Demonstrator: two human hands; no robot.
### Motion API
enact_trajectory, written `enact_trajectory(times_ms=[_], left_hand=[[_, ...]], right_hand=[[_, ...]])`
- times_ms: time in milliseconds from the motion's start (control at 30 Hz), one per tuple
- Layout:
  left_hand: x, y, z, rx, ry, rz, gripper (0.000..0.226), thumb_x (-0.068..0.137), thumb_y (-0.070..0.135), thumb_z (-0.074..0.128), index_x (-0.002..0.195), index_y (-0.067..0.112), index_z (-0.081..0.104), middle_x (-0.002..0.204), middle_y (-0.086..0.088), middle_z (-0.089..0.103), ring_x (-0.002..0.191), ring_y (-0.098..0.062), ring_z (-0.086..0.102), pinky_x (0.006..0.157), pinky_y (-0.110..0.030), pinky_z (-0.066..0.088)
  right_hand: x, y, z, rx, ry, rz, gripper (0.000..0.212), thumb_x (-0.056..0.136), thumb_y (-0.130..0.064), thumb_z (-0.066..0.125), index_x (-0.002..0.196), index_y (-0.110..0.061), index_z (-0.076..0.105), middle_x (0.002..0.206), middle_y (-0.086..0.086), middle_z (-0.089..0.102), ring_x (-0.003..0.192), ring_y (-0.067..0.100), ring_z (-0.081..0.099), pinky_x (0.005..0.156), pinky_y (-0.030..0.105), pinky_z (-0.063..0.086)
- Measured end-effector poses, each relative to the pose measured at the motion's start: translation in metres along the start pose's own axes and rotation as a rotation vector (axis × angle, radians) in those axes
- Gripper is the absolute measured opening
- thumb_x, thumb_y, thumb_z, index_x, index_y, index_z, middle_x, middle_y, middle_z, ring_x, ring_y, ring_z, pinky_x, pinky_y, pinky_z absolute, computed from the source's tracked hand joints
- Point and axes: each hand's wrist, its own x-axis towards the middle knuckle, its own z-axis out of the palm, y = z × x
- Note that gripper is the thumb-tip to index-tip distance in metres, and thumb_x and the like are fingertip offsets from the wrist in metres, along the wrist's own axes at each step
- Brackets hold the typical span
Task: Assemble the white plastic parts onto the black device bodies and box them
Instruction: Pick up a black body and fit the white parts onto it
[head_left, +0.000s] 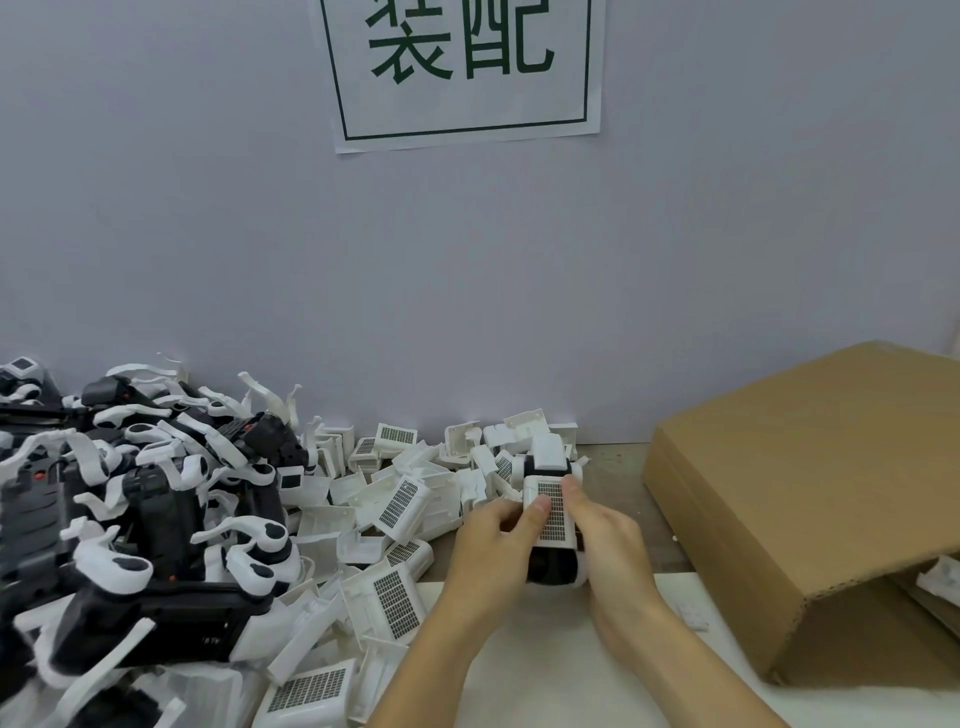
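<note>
2 hands meet at the centre of the surface (550, 649), both grasping 1 black device body (551, 565) with a white grille cover (551, 512) on its top. The left hand (491, 551) wraps the left side, its thumb lying on the grille; the right hand (605, 535) holds the right side, fingers (571, 488) curled over the cover's far edge. Just beside them to the left lies a heap of loose white grille parts (397, 504), and farther left a pile of black bodies with white curved clips (130, 509). A cardboard box (810, 499) sits to the right, its flap open. A paper sign (462, 67) hangs on the wall (182, 208).
</note>
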Motion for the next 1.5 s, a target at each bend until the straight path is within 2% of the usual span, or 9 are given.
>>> enact_trajectory(times_ms=[100, 200, 300, 600, 733, 933, 1200, 1367, 1500], left_hand=[[0.000, 0.000, -0.002, 0.023, 0.035, -0.007, 0.032, 0.102, 0.033, 0.055, 0.094, 0.008, 0.075, 0.088, -0.008, 0.074, 0.080, -0.012, 0.065, 0.070, -0.022, 0.048], [0.001, 0.000, -0.004, 0.041, 0.053, -0.007, 0.029, 0.102, 0.030, 0.055, 0.096, 0.009, 0.074, 0.093, -0.010, 0.076, 0.092, -0.023, 0.070, 0.083, -0.036, 0.053], [0.003, 0.000, -0.005, 0.061, 0.065, 0.007, 0.029, 0.102, 0.029, 0.056, 0.093, 0.008, 0.074, 0.091, -0.013, 0.076, 0.091, -0.027, 0.070, 0.083, -0.040, 0.054], [0.003, 0.000, -0.004, -0.269, 0.036, -0.094, 0.031, 0.102, 0.035, 0.055, 0.097, 0.014, 0.078, 0.092, -0.003, 0.079, 0.091, -0.016, 0.075, 0.073, -0.025, 0.058], [0.004, 0.000, -0.005, -0.331, -0.019, -0.126, 0.022, 0.102, 0.024, 0.057, 0.101, 0.014, 0.077, 0.095, -0.007, 0.079, 0.091, -0.021, 0.076, 0.065, -0.028, 0.058], [0.004, -0.004, -0.003, -0.165, -0.008, -0.056, 0.015, 0.098, 0.013, 0.064, 0.102, 0.022, 0.075, 0.093, 0.000, 0.078, 0.082, -0.005, 0.073, 0.062, -0.012, 0.052], [0.006, -0.006, -0.006, -0.154, 0.054, -0.034, 0.015, 0.091, 0.015, 0.073, 0.103, 0.023, 0.074, 0.093, 0.006, 0.079, 0.087, -0.007, 0.073, 0.072, -0.020, 0.057], [0.005, 0.000, -0.006, -0.286, 0.107, -0.028, 0.025, 0.086, 0.032, 0.076, 0.103, 0.014, 0.076, 0.091, -0.005, 0.079, 0.086, -0.020, 0.076, 0.063, -0.031, 0.060], [0.007, -0.001, -0.007, -0.355, 0.052, -0.068, 0.030, 0.099, 0.047, 0.055, 0.096, 0.032, 0.080, 0.096, -0.004, 0.079, 0.091, -0.022, 0.074, 0.073, -0.042, 0.058]], right_hand=[[-0.001, 0.002, -0.001, -0.056, -0.068, -0.041, 0.025, 0.101, -0.023, 0.057, 0.097, -0.014, 0.080, 0.096, 0.007, 0.079, 0.097, 0.023, 0.074, 0.090, 0.042, 0.057], [-0.001, 0.003, 0.000, -0.202, -0.037, -0.131, 0.020, 0.100, -0.023, 0.060, 0.095, -0.018, 0.079, 0.089, -0.003, 0.079, 0.092, 0.015, 0.074, 0.078, 0.025, 0.055], [-0.001, 0.001, 0.001, -0.286, 0.026, -0.216, 0.019, 0.097, -0.023, 0.064, 0.086, -0.022, 0.079, 0.081, -0.003, 0.078, 0.087, 0.018, 0.073, 0.077, 0.032, 0.059], [-0.004, -0.002, 0.002, -0.044, -0.138, -0.100, 0.022, 0.100, -0.015, 0.057, 0.109, -0.015, 0.077, 0.101, 0.002, 0.078, 0.100, 0.016, 0.073, 0.088, 0.030, 0.058], [-0.002, 0.000, 0.001, -0.150, -0.047, -0.164, 0.022, 0.099, -0.010, 0.059, 0.113, -0.018, 0.075, 0.102, -0.007, 0.078, 0.101, 0.008, 0.071, 0.091, 0.028, 0.056], [0.004, 0.004, 0.000, -0.219, 0.009, -0.215, 0.026, 0.100, -0.005, 0.055, 0.105, -0.022, 0.075, 0.089, -0.015, 0.078, 0.088, -0.001, 0.072, 0.072, 0.012, 0.053], [0.003, 0.004, 0.001, -0.179, 0.010, -0.235, 0.024, 0.098, -0.007, 0.060, 0.097, -0.029, 0.068, 0.090, -0.013, 0.077, 0.090, 0.000, 0.072, 0.074, 0.014, 0.055], [-0.002, 0.005, 0.005, -0.319, 0.062, -0.347, 0.007, 0.096, -0.022, 0.065, 0.101, -0.028, 0.064, 0.093, -0.012, 0.071, 0.091, 0.005, 0.068, 0.079, 0.039, 0.060], [-0.003, 0.007, 0.003, -0.472, 0.015, -0.385, 0.028, 0.087, -0.033, 0.075, 0.103, -0.043, 0.054, 0.094, -0.028, 0.067, 0.096, -0.018, 0.057, 0.074, 0.006, 0.046]])
